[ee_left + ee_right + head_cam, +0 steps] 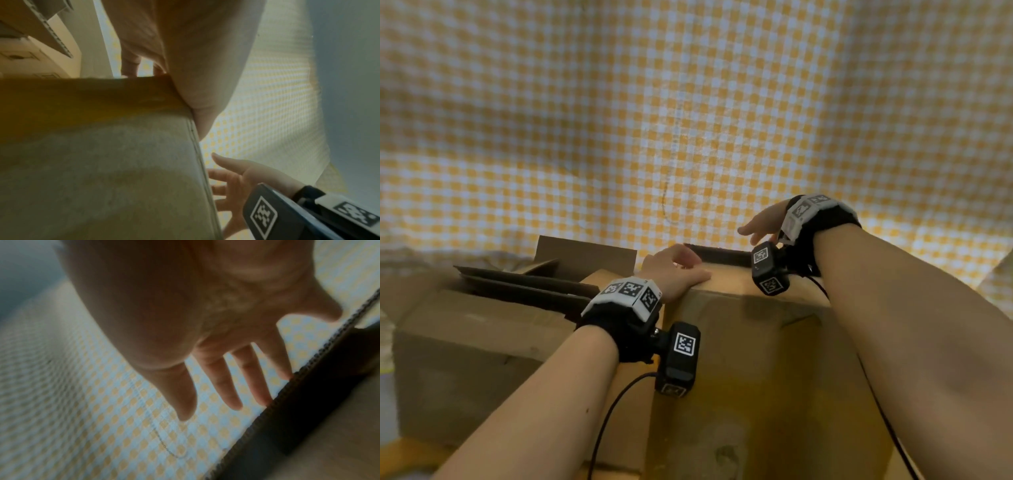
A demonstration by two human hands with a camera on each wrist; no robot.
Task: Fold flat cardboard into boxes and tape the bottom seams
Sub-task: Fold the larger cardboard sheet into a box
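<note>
A brown cardboard box (756, 359) stands close in front of me on the checked cloth. My left hand (678, 269) lies over its far top edge, and in the left wrist view its fingers (129, 65) curl down behind that edge of the box (98, 146), gripping it. My right hand (758, 224) hovers just past the far right part of the edge, empty. Its fingers (218, 386) are straight and spread, their tips beside the corrugated rim of a dark flap (308, 395). The right hand (232, 178) also shows in the left wrist view beside the box wall.
A second cardboard box (476, 346) stands to the left with its flaps (530, 279) loose and partly raised. A yellow and white checked cloth (688, 120) covers the table beyond. Black cables (613, 407) hang from the wrist cameras.
</note>
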